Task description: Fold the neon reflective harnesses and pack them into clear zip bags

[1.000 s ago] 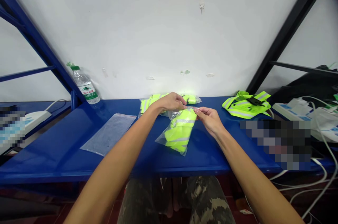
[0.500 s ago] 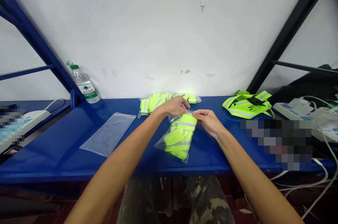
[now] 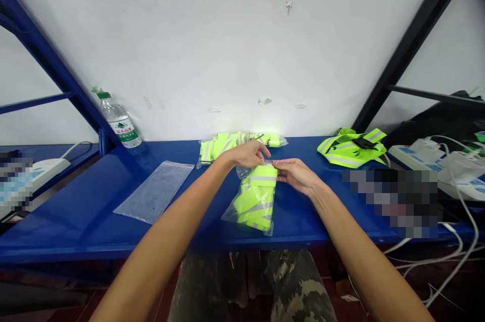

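Right now both your hands pinch the top edge of the clear bag [image 3: 253, 200] w/ the folded hi-vis vest inside: left hand [image 3: 248, 154] on the left part of the seal strip, right hand [image 3: 294, 174] on the right. Bag lies mid-tabletop [image 3: 87, 211], long axis running from the seal at your fingers back toward you, slightly leftward; both hands equally near. Vs. a sec ago, the hands sit closer together and the right has slid inward along the strip. Empty bag [image 3: 155, 191] lies left, loose vest [image 3: 350, 149] right.
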Available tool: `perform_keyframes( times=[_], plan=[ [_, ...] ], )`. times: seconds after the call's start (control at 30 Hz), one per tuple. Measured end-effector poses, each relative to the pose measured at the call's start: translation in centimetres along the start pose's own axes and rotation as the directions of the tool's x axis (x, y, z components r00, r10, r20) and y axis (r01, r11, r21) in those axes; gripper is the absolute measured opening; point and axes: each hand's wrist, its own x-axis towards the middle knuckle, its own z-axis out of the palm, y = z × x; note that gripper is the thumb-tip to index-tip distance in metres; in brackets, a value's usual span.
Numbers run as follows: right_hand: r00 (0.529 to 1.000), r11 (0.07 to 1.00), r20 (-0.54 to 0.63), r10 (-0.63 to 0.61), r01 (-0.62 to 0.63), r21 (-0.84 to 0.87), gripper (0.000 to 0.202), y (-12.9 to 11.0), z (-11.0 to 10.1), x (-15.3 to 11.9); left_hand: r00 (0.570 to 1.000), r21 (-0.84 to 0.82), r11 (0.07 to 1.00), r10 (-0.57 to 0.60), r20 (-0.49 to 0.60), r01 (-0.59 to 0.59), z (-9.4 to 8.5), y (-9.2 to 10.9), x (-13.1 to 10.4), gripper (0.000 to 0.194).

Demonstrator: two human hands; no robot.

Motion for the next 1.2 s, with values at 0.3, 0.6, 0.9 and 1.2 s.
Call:
perform_keyframes(
  times=[0.3, 0.6, 0.9, 1.2],
  plan=[
    [0.976, 0.976, -0.092, -0.198, 0.187, -0.114, 0.025, 0.6, 0.3, 0.4, 0.996, 0.015, 0.996, -0.087, 0.014, 0.086, -0.3, -0.1, -0.2, 0.06],
    [0.989, 0.989, -0.071, -0.133, 0.128, -0.078, 0.027, 0.4, 0.7, 0.1, 0.994, 0.041, 0.995, -0.091, -0.06, 0.094, 0.1, 0.1, 0.4, 0.048],
    [0.983, 0.983, -0.074, -0.167, 0.16, -0.085, 0.027, 0.2, 0.8, -0.1, 0.993, 0.096, 0.989, -0.11, -0.052, 0.114, 0.2, 0.9, 0.0, 0.049],
    [0.988, 0.995, -0.118, -0.099, 0.096, -0.031, 0.026, 0.0, 1.0, -0.2, 0.992, 0.019, 0.995, -0.1, -0.075, 0.102, 0.1, 0.2, 0.0, 0.051]
  ],
)
